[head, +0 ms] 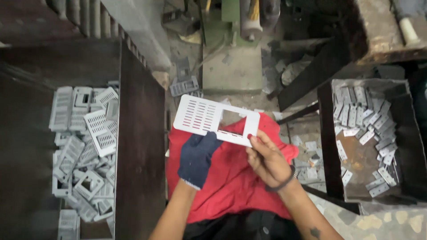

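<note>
Two hands: both on one flat punched metal plate (pixel 216 120), held up over a red cloth (pixel 231 178) on the lap, about dead centre of the view.
Left hand: the left hand (pixel 199 156) wears a dark blue knit glove and pinches the plate's lower edge, roughly at 6 o'clock on the part, thumb on top as far as I can tell.
Right hand: the right hand (pixel 267 159) is bare with a dark band at the wrist, fingertips closed on the plate's corner at 4 o'clock.
Plate: pale grey sheet, rows of slots on its 9 o'clock half, a square window cut out toward 3 o'clock, a thin slot strip along the bottom.
Handling guess: looks light and stiff enough to hold flat by one edge, but thin stamped sheet like this probably flexes around the window, and cut edges can be sharp, hence the glove I reckon. Smooth surface, so likely a bit slippery on bare fingers.
Where to grab: I'd say the solid borders, not the slotted area or the thin bars round the window.
9 o'clock: a dark bin (pixel 142 133) with a pile of formed slotted pieces (pixel 86 146).
3 o'clock: a rusty tray (pixel 356 164) with small flat grey strips (pixel 364 122) heaped along its far and right sides.
12 o'clock: a green machine base (pixel 231 66) on a littered floor.
</note>
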